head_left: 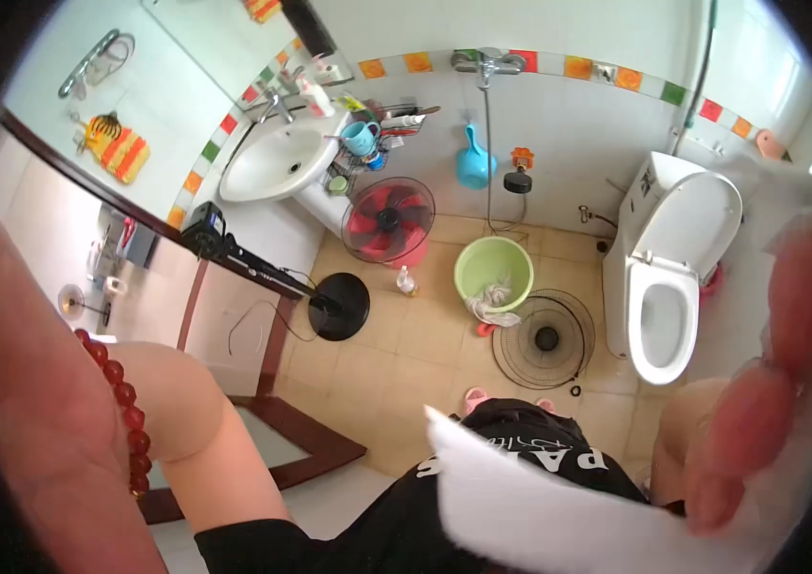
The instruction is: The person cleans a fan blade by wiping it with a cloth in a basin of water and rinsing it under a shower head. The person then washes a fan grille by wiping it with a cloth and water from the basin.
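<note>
The right hand (755, 421) has its grip clamped on a white sheet (568, 502) before the black shirt (396, 521), perhaps against slipping; I cannot tell the left hand's (52, 411) state. Beyond, a wire guard (545, 339) lies flat, likely for stability.

The left hand (37, 411) is a blur at the left rim, its fingertips impossible to make out. Of the right hand (755, 416) only blurred fingers show, holding a white sheet (559, 497), perhaps paper, which runs off the lower edge and covers some lettering on the black shirt (367, 517); the small bottle's (407, 281) label is too small to read.
</note>
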A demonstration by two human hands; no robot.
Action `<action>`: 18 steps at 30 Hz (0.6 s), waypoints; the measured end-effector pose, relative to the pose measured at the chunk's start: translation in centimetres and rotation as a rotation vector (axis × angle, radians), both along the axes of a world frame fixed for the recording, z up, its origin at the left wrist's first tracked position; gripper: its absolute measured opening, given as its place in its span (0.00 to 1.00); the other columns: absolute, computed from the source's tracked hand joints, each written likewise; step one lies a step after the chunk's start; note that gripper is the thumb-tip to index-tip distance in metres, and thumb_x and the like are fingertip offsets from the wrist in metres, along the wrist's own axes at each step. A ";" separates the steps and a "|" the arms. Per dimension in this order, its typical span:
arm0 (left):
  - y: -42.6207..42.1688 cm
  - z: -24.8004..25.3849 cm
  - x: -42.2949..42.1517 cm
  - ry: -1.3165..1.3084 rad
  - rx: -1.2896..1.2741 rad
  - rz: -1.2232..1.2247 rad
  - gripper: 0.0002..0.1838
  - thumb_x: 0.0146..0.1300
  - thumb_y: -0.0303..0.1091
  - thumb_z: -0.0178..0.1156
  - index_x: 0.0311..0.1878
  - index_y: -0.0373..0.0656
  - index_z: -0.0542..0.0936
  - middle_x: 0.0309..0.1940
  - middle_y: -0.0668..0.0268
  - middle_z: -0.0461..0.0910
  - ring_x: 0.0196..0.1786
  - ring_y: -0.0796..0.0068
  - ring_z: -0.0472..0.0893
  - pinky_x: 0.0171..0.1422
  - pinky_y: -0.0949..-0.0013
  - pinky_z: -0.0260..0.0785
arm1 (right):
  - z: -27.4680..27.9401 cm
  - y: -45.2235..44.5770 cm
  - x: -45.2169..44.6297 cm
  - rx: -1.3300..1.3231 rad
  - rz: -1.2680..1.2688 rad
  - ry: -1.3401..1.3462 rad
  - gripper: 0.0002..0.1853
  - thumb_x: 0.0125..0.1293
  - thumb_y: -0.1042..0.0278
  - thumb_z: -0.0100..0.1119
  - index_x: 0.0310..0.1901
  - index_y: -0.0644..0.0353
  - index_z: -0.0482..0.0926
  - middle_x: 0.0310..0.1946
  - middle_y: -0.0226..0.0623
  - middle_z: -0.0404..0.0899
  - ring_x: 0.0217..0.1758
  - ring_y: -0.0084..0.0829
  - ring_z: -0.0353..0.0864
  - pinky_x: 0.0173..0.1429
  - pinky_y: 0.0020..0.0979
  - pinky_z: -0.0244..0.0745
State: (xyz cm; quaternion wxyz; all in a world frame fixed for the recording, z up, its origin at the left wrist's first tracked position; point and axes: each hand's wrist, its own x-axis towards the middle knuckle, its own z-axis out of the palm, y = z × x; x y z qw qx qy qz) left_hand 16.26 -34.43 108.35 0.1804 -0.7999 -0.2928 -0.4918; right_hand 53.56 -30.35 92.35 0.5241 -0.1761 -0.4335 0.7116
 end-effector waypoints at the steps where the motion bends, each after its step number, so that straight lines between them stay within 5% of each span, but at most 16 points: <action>1: 0.0 0.1 0.5 0.004 -0.001 -0.001 0.19 0.60 0.33 0.45 0.46 0.25 0.73 0.50 0.42 0.71 0.60 0.40 0.66 0.63 0.36 0.54 | 0.0 -0.1 0.1 0.006 0.002 -0.010 0.08 0.64 0.74 0.54 0.44 0.65 0.75 0.41 0.34 0.78 0.42 0.22 0.78 0.47 0.25 0.74; 18: 0.7 0.9 3.9 0.054 -0.016 -0.020 0.19 0.59 0.32 0.45 0.48 0.26 0.73 0.52 0.43 0.70 0.62 0.41 0.64 0.65 0.39 0.52 | 0.1 -0.9 3.3 0.035 0.009 0.002 0.08 0.63 0.75 0.54 0.43 0.65 0.75 0.40 0.35 0.78 0.42 0.22 0.78 0.47 0.26 0.74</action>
